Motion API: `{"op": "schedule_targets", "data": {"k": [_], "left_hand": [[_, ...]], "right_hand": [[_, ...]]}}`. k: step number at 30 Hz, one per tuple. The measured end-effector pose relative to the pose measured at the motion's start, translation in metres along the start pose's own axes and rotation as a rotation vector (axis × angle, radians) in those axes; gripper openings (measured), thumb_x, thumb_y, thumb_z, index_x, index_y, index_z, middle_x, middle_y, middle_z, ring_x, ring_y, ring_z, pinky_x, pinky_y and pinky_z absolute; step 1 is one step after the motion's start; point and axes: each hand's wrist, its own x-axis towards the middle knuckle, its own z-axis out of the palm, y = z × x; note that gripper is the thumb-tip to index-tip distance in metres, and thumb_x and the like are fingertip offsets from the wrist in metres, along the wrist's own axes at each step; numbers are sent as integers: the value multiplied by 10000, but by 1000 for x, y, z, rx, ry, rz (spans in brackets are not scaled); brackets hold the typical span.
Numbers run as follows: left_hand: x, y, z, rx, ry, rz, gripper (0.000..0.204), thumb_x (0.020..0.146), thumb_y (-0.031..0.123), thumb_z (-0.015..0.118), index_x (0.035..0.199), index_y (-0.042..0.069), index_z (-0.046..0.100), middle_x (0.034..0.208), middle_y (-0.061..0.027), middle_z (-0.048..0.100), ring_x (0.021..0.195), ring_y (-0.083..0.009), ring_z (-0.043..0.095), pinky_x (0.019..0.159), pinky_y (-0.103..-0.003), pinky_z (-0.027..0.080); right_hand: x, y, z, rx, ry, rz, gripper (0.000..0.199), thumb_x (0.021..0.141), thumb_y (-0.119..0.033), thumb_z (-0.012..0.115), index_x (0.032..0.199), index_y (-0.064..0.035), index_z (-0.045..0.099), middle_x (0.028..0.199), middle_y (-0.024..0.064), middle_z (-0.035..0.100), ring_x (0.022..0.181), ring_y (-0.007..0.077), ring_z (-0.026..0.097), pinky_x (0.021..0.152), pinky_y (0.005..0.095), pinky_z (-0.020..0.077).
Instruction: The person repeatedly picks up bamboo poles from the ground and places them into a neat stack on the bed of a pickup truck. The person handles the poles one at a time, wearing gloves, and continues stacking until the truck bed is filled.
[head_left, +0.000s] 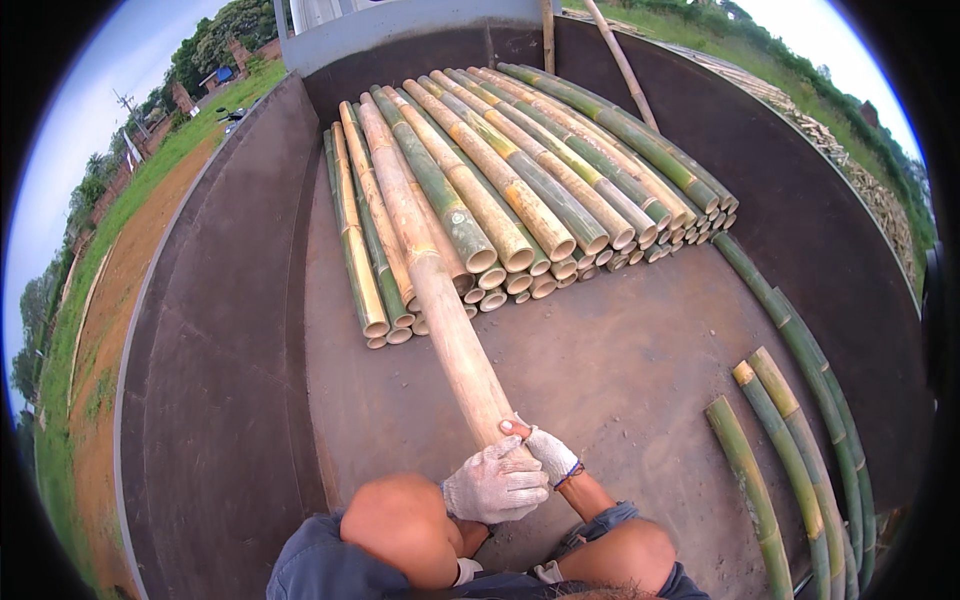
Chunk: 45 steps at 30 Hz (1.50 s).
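Truck bed [230, 330]: two gloved hands [510, 470] grip one bamboo pole [430, 280].

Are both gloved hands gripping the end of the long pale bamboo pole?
Yes, both hands, left and right, clasp the long pale bamboo pole.

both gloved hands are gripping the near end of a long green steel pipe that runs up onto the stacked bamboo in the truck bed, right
Not quite: in the head view the left hand and right hand grip a pale tan bamboo pole, not a green steel pipe. It does run onto the stacked bamboo in the truck bed.
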Motion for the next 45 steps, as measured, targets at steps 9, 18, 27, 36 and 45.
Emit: {"op": "schedule_targets", "data": {"k": [9, 18, 27, 36, 45], "left_hand": [[4, -113, -57, 477, 117, -318, 396, 836, 375, 907, 1179, 207, 802, 1257, -35, 757, 1249, -282, 701, 1169, -552, 472], [4, -278, -77, 314, 493, -931, 601, 844, 359, 930, 1342, 67, 762, 1432, -156, 713, 1348, -349, 662, 1182, -446, 501], [-9, -332, -93, -64, 386, -1164, 887, 897, 300, 905, 1673, 125, 514, 1749, -182, 437, 1587, -307, 463, 1292, -411, 393], [101, -222, -134, 69, -203, -1741, 1005, 818, 502, 890, 1674, 165, 487, 1692, -214, 481, 1530, -399, 508, 1263, -463, 440], [164, 63, -317, -268, -669, -1931, 799, 875, 606, 803, 1510, 133, 690, 1544, -180, 671, 1445, -363, 624, 1207, -437, 493]], "right_hand": [[54, -75, -12, -72, 14, -442, 730, 1090, -445, 721, 1658, -81, 444, 1568, 213, 524, 1284, 289, 681, 1103, 444, 553], [-123, 17, -133, 11, 488, -362, 666, 1093, -346, 727, 1630, -41, 477, 1429, 122, 588, 1271, 281, 697, 1099, 452, 537], [-316, -40, -261, -243, 1102, -389, 588, 1128, -406, 670, 1613, -119, 503, 1212, 23, 645, 1068, 151, 697, 911, 328, 565], [-428, 17, -190, -200, 1105, 205, 443, 1085, -376, 680, 1379, -49, 623, 1139, 87, 712, 973, 219, 689, 790, 381, 568], [-613, 2, 46, 125, 1097, 529, 456, 1042, -368, 664, 1415, -117, 588, 1177, 107, 672, 938, 257, 688, 791, 470, 569]]}}
